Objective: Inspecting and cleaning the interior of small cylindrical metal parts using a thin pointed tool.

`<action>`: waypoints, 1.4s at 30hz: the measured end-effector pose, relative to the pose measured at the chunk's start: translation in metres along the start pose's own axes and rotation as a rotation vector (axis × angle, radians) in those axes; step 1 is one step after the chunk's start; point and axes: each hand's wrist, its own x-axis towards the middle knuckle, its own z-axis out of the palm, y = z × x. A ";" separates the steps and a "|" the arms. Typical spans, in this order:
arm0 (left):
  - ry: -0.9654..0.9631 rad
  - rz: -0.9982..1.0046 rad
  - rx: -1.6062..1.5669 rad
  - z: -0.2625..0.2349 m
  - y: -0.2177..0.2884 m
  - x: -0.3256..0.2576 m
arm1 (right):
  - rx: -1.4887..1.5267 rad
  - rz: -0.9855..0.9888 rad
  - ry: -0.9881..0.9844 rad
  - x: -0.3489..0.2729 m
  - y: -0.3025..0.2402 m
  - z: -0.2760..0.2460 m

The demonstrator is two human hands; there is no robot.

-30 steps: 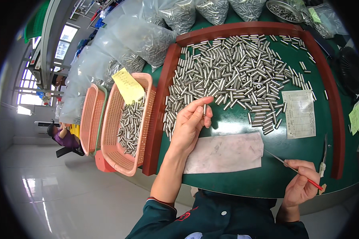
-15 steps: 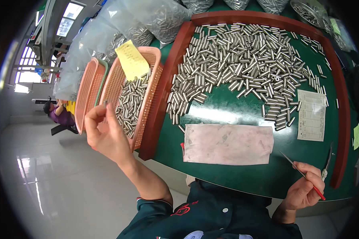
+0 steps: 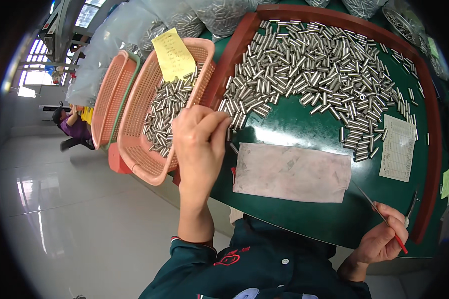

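Note:
Over the basket's right rim and the brown frame, my left hand (image 3: pixel 199 139) is closed, thumb and fingertips pinched together near the left edge of a big pile of short metal pins (image 3: pixel 304 65). What the fingertips hold, if anything, I cannot make out. Left of this hand, more pins (image 3: pixel 167 107) lie in a pink basket (image 3: pixel 137 112) beneath a yellow note (image 3: pixel 174 57). At the lower right, my right hand (image 3: pixel 381 236) grips a slim pointed metal tool (image 3: pixel 369 201) with a red end. Its tip points up and left, toward a stained whitish cloth (image 3: pixel 292 173).
A brown raised frame (image 3: pixel 430 149) borders the green tabletop (image 3: pixel 284 219). A printed paper form (image 3: pixel 397 149) lies at the right, with another slender tool (image 3: pixel 412 204) below it. Another pink basket (image 3: pixel 107 99) and pin-filled bags (image 3: pixel 219 17) stand left and behind. Another person (image 3: pixel 75 127) is far left.
My left hand has moved right, from over the pink basket to the pile's left edge, and turned knuckles up. My right hand keeps its grip on the tool. The view has shifted slightly.

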 end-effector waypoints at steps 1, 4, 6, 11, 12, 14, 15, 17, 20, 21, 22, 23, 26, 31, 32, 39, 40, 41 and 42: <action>-0.029 0.004 -0.039 0.006 -0.001 -0.002 | 0.000 -0.002 -0.001 0.000 0.000 -0.001; -0.119 0.030 -0.015 0.020 0.003 -0.003 | 0.007 -0.003 -0.001 -0.001 0.001 -0.002; -0.119 0.091 -0.024 0.027 0.004 0.000 | 0.004 0.001 -0.008 -0.001 0.000 -0.001; -0.235 0.182 0.064 0.036 0.010 0.014 | 0.008 -0.007 -0.027 -0.001 0.000 -0.001; -0.235 0.188 0.063 0.036 0.010 0.014 | 0.009 -0.009 -0.032 -0.001 0.000 -0.001; -0.287 0.212 0.161 0.037 0.010 0.016 | 0.006 -0.009 -0.031 -0.001 0.000 -0.002; -0.290 0.219 0.158 0.037 0.010 0.016 | 0.013 -0.008 -0.041 -0.001 -0.001 -0.003; -0.315 0.248 0.197 0.038 0.010 0.018 | 0.016 -0.005 -0.045 0.000 -0.001 -0.003; -0.316 0.285 0.202 0.040 0.007 0.019 | 0.011 -0.034 -0.055 0.002 0.000 -0.002; -0.314 0.288 0.203 0.039 0.006 0.018 | 0.008 -0.035 -0.054 0.002 -0.001 -0.001; -0.319 0.291 0.189 0.038 0.004 0.017 | 0.004 -0.036 -0.053 0.003 -0.002 -0.001; -0.322 0.299 0.171 0.038 0.004 0.018 | -0.002 -0.040 -0.047 0.003 -0.003 -0.001; -0.318 0.308 0.107 0.037 0.007 0.020 | -0.041 -0.050 -0.033 0.005 -0.009 -0.003; -0.465 -0.172 -0.848 0.036 0.027 0.025 | -0.051 -0.201 -0.184 0.028 -0.025 -0.012; -0.569 -0.365 -1.042 0.038 0.036 0.027 | -0.068 -0.242 -0.202 0.037 -0.028 -0.011; -0.750 -0.640 -1.535 0.068 0.044 0.016 | 0.046 -0.418 -0.219 0.080 -0.016 0.027; -0.759 -0.654 -1.535 0.069 0.042 0.013 | 0.081 -0.424 -0.191 0.079 -0.009 0.036; -0.760 -0.669 -1.538 0.068 0.042 0.011 | 0.129 -0.358 -0.172 0.079 -0.008 0.043; -0.787 -0.690 -1.562 0.067 0.041 0.011 | 0.127 -0.357 -0.168 0.077 -0.003 0.049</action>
